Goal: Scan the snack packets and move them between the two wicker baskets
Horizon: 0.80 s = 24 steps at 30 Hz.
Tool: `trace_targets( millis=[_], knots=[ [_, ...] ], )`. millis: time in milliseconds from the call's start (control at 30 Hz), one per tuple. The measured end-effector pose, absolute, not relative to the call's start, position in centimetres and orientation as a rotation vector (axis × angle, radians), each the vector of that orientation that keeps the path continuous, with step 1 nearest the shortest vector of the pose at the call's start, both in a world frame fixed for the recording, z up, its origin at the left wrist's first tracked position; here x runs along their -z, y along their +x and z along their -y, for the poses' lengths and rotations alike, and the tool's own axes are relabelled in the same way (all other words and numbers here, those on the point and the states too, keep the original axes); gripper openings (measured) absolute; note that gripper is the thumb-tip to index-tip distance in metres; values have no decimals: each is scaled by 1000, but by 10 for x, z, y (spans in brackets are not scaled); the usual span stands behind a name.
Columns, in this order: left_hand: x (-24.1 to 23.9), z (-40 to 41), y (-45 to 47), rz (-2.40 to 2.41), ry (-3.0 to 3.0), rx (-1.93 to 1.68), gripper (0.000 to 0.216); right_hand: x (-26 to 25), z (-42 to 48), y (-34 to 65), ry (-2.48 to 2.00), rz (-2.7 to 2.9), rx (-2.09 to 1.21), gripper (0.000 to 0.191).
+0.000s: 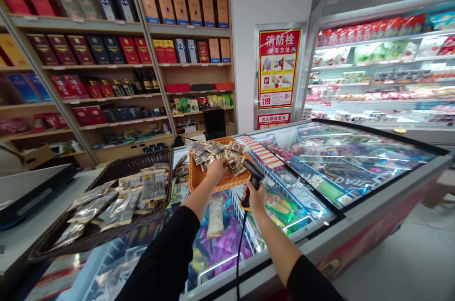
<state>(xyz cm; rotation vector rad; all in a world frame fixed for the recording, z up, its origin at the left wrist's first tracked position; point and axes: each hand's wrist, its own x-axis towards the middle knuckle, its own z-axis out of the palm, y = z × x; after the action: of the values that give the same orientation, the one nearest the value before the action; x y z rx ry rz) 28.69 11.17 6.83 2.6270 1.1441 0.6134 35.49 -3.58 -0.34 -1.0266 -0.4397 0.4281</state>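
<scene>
**Retail shop, convenience-store type**

Wall shelving [117,61] stocked with boxed goods in rows, price-tag strips on the shelf edges. Open refrigerated display case [384,68] on the right, packaged chilled items on lit tiers. Glass-top chest freezer [341,163] in the middle, wrapped frozen products visible in wire dividers underneath. Wicker baskets [209,177] of small packaged snacks sit on the freezer lid. Handheld barcode scanner [253,178] with a cable, so a till is close by. Red fire-hydrant instruction poster [279,68] on the white pillar.
</scene>
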Motion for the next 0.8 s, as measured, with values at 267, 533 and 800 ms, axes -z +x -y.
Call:
trace_targets(
  millis=[267,533,800],
  knots=[
    [-104,-114,197,-956,2073,-1191,30,-4,51,341,-1093,487,-346,28],
    [-85,-118,94,-1035,1522,-1363,47,-16,45,265,-1246,988,-437,19],
    [-76,-117,85,-1217,1661,-1523,36,-17,52,225,-1389,1340,-262,20]
  ],
)
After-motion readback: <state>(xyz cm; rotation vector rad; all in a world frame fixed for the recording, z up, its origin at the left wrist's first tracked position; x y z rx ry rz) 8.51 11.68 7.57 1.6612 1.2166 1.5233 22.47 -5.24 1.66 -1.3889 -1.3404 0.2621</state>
